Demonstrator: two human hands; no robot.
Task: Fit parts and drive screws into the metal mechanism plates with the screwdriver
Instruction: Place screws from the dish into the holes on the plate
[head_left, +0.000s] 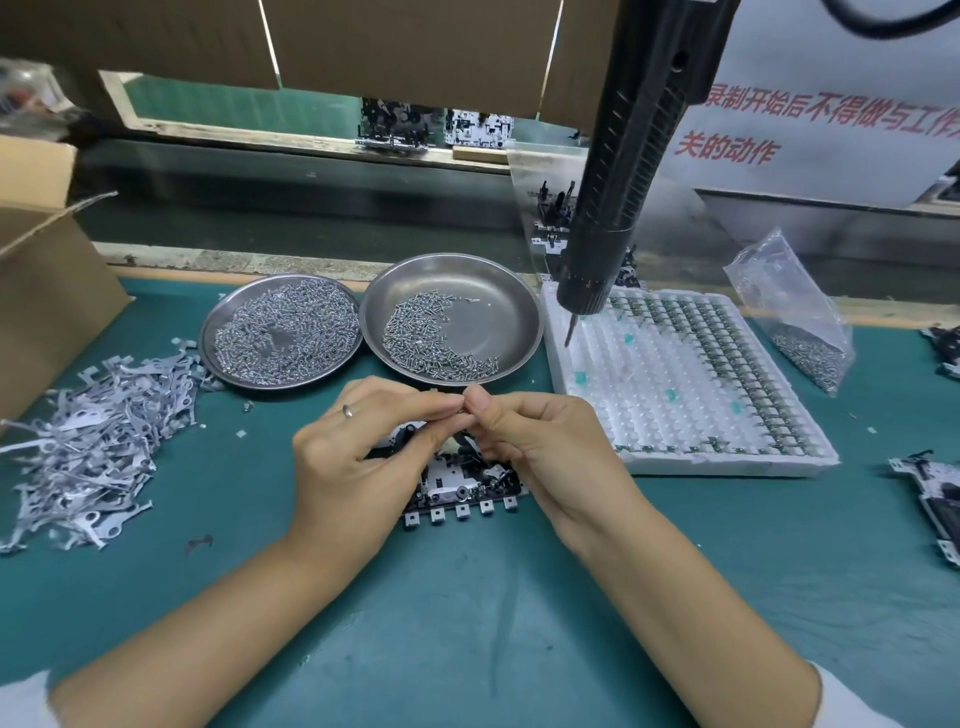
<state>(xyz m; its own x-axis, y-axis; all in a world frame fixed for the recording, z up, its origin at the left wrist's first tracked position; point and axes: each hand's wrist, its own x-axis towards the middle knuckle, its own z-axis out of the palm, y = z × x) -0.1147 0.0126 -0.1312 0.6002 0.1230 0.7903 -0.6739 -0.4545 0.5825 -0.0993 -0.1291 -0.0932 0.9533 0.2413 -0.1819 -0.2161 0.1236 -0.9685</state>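
Bench top (467, 649): teal-green mat, a few pale scuffs near the front.
Far edge: worn wooden strip (249, 258) runs along the mat.
Beyond that: dark conveyor belt (291, 200) crosses left to right.
Overhead: brown cardboard panels (405, 47) hang down.
Right wall: white notice (810, 130), red Chinese lettering.
Left: open cardboard box (47, 301).

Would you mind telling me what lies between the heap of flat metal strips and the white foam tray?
In the head view, two round steel dishes of screws sit side by side between the strips and the tray.
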